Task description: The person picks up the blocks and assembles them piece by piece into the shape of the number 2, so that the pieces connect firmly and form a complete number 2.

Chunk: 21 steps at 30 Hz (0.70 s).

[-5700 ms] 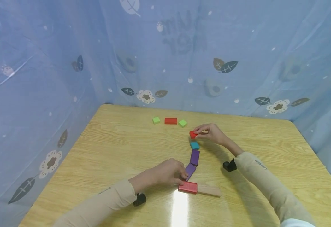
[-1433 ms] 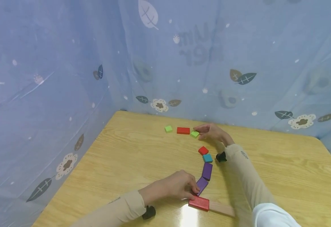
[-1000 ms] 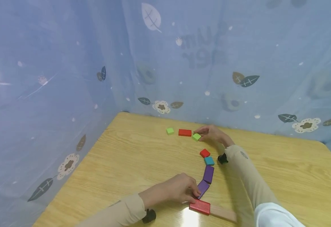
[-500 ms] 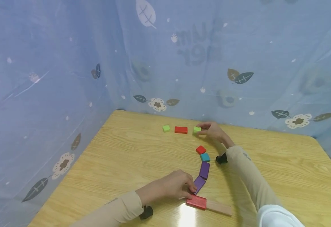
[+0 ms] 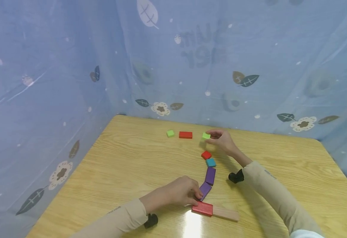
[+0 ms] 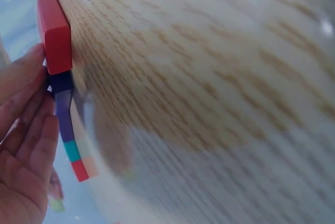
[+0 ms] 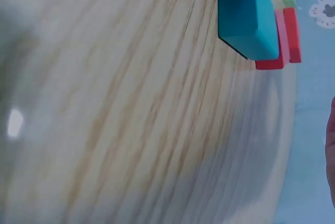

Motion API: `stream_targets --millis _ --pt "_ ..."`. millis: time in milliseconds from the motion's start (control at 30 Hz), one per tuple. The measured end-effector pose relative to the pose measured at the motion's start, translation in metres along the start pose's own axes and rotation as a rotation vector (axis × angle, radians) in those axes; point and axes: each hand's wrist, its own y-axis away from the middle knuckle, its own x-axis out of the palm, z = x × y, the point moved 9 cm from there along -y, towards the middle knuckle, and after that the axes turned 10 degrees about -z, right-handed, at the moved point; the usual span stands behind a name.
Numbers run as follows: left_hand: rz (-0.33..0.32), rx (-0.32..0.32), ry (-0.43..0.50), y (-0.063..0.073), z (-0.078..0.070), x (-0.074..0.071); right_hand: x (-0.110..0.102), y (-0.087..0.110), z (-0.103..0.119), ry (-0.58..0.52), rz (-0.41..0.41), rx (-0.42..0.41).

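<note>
Right hand (image 5: 222, 141) pinches a green block (image 5: 206, 136) near the counter's (image 5: 116, 158) far edge.
Its grip is closed to the block's width; the small red block (image 5: 206, 155) lies toward the near edge, the red bar (image 5: 185, 135) leftward, long axis along the far edge. The left hand (image 5: 181, 191) is farther off, its grip half spread, thumb touching the larger red block (image 5: 202, 208); only the left wrist view shows its fingers unwrapped.

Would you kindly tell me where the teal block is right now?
In the head view, the teal block lies right of centre on the table, between the small red block and the farther purple block.
</note>
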Motion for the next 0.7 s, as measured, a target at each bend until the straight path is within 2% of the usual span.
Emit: stream_targets --millis 167,367,567,700 --pt "-0.002 -0.01 -0.008 0.0 0.0 0.0 -0.009 0.01 0.002 -0.029 -0.022 -0.002" --pt "0.01 -0.018 0.016 0.0 0.002 0.003 -0.008 0.025 0.005 -0.053 -0.022 -0.014" --pt "0.006 -0.026 0.026 0.0 0.004 0.003 0.0 0.039 0.014 -0.138 0.027 -0.043" --pt "0.007 -0.038 0.033 0.0 0.005 0.004 0.006 0.046 0.018 -0.129 0.08 -0.068"
